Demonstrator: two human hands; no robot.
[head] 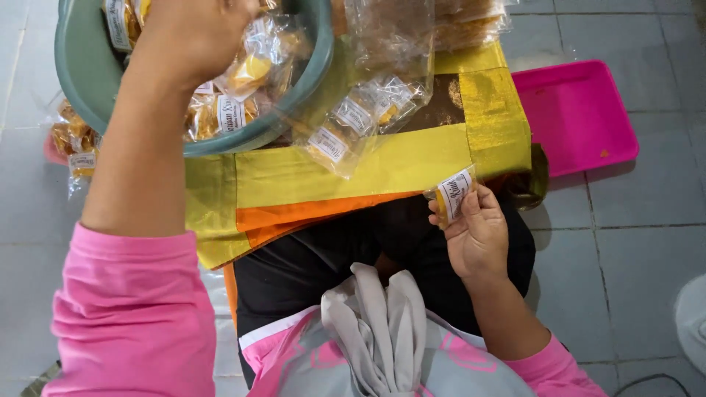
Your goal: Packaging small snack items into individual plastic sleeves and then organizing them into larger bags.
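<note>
**Two hands among snack packets, one in the basin, one holding a single packet**

Left hand (193,37) reaches into the grey-green basin (81,81) at far left. Seen from the back only; fingers curl down among the clear packets of yellow snacks (254,70) and are hidden by the knuckles, so cannot tell whether they grip anything. Basin's far rim is cut off by the top edge.

Right hand (478,235), right of centre and near the body, pinches one small labelled packet (452,195) between thumb and fingertips, held upright above the lap. Packet contents mostly covered by its white label; a strip of yellow shows.

More labelled packets (353,125) spill just right of the basin onto a yellow and gold cloth (412,158) with an orange band at its near edge. A stack of clear bags (412,29) at the far side is glare-washed and cropped, contents hard to read. A few packets (73,140) poke out from under the basin's left side, partly hidden.

Pink tray (577,114) lies on the grey tile floor (640,242) at right, apart from the cloth. Pink sleeves, grey knotted fabric (382,323) nearest the camera.
</note>
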